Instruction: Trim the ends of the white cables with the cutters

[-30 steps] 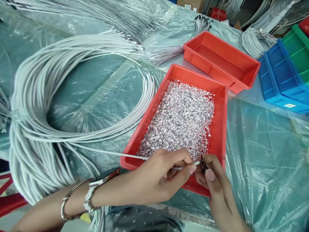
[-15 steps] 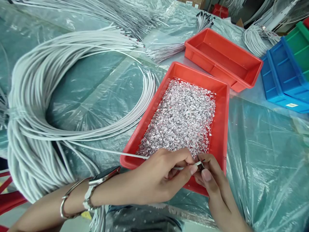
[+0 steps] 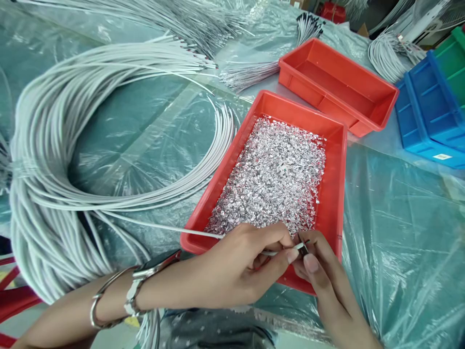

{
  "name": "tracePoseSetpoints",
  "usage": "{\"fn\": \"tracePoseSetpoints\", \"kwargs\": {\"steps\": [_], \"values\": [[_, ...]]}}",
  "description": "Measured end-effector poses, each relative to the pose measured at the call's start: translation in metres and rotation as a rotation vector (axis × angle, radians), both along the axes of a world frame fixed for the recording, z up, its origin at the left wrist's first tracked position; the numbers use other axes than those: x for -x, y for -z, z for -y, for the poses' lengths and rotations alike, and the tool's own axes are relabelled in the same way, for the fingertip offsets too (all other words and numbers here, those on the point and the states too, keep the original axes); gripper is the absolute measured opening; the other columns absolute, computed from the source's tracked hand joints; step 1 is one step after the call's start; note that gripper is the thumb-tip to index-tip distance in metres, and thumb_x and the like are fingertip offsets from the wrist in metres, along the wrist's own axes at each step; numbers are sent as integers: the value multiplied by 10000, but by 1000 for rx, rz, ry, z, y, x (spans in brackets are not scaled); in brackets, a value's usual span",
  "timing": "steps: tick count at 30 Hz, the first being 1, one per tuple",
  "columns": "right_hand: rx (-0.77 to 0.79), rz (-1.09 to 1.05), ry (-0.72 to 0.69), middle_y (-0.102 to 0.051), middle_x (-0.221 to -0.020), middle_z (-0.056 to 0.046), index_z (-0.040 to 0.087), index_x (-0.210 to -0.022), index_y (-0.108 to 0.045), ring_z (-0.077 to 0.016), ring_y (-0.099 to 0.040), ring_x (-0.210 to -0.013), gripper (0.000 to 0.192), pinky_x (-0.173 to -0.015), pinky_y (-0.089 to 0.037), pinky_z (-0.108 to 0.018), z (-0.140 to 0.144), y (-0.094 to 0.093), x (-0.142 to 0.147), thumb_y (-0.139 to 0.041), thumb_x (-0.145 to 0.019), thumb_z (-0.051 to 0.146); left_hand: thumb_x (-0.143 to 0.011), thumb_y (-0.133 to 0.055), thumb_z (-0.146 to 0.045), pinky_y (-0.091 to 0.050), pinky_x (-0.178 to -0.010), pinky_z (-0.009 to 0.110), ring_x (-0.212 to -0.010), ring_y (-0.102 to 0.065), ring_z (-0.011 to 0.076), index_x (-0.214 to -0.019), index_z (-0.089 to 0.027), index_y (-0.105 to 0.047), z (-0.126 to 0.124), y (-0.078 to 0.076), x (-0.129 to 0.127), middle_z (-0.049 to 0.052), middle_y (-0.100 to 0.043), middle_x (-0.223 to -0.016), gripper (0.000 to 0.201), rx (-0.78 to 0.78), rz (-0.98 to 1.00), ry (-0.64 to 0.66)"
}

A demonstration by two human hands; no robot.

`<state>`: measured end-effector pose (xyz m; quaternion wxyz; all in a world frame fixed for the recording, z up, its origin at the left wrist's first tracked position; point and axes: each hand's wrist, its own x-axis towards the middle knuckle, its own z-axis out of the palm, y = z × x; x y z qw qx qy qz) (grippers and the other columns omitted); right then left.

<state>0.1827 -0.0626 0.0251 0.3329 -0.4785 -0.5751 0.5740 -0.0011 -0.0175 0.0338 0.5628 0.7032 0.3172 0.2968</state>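
My left hand [image 3: 250, 266] is closed, pinching a thin white cable [image 3: 165, 226] close to its stripped end. Dark fine wires poke out of that end. Against it, the thumb and fingers of my right hand [image 3: 323, 276] grip a small dark metal tool [image 3: 303, 249]; its exact kind is too small and covered to make out. Both hands are over the near edge of a red tray [image 3: 337, 194]. Inside lies a layer of silvery foil scraps [image 3: 269, 179]. From my left hand the cable runs left over the tray's rim to a large coiled bundle of white cables [image 3: 43, 179].
Behind the tray stands a second red bin [image 3: 337, 80]. Blue crates [image 3: 432, 106] and a green crate [image 3: 454, 63] are at the right. More cable bundles [image 3: 250, 75] lie at the back. Clear plastic film covers the green table [image 3: 395, 218].
The view has shifted very slightly. Both hands keep nearly the same pose, with the cable end still against the small dark metal tool.
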Motion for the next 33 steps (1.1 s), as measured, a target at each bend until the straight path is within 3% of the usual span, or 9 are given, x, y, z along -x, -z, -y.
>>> {"fn": "tracePoseSetpoints", "kwargs": {"steps": [6, 11, 17, 20, 23, 26, 28, 33], "values": [[166, 46, 72, -552, -894, 24, 359, -1137, -556, -136, -554, -840, 194, -795, -471, -202, 4, -1, -4, -461, -1000, 456, -916, -488, -70, -250, -467, 182, -473, -280, 43, -767, -166, -435, -1, -1, 1, -105, -312, -573, 185, -29, -64, 37], [140, -19, 60, -559, -902, 32, 420, -1209, -522, -115, -586, -846, 213, -813, -486, -175, 2, -5, -4, -476, -1001, 429, -933, -484, -101, -274, -492, 194, -492, -356, 46, -811, -179, -459, 3, 4, 2, -90, -390, -609, 147, -70, -133, 59], [95, 18, 55, -554, -844, 17, 365, -1207, -544, -141, -593, -773, 222, -775, -525, -230, 2, -4, -6, -490, -995, 400, -971, -446, -175, -308, -513, 212, -521, -386, 76, -854, -188, -500, 4, 3, 5, -67, -447, -630, 130, -116, -173, 42], [73, 49, 87, -547, -802, 24, 374, -1204, -551, -153, -616, -836, 222, -833, -521, -247, 3, -1, -7, -510, -987, 386, -973, -438, -193, -311, -508, 212, -524, -380, 84, -821, -186, -468, 3, 0, 5, -68, -418, -605, 155, -82, -142, 15], [40, 77, 88, -599, -920, 1, 355, -1206, -542, -158, -628, -918, 220, -856, -519, -249, 3, 1, -8, -506, -990, 370, -968, -436, -186, -308, -494, 208, -524, -367, 86, -796, -190, -445, 2, -2, 6, -73, -394, -590, 173, -30, -87, -3], [-61, 92, 108, -577, -826, 15, 329, -1185, -543, -129, -584, -721, 206, -683, -524, -196, 2, 2, -6, -522, -982, 356, -964, -435, -178, -291, -480, 208, -515, -338, 85, -787, -193, -435, 2, -1, 5, -77, -379, -585, 178, -22, -59, -15], [-159, 115, 209, -518, -723, 39, 308, -1131, -565, -115, -490, -585, 185, -539, -469, -172, 2, 2, -3, -580, -947, 324, -965, -432, -182, -280, -474, 208, -512, -322, 83, -777, -195, -421, 2, 0, 5, -80, -354, -581, 188, -21, -50, -20], [-413, 237, 415, -477, -616, 63, 255, -984, -643, -99, -415, -452, 208, -420, -385, -204, 6, 4, 1, -669, -841, 107, -951, -453, -135, -265, -465, 191, -491, -292, 64, -793, -186, -426, 3, 1, 3, -96, -335, -583, 168, -19, -44, -10]]}}
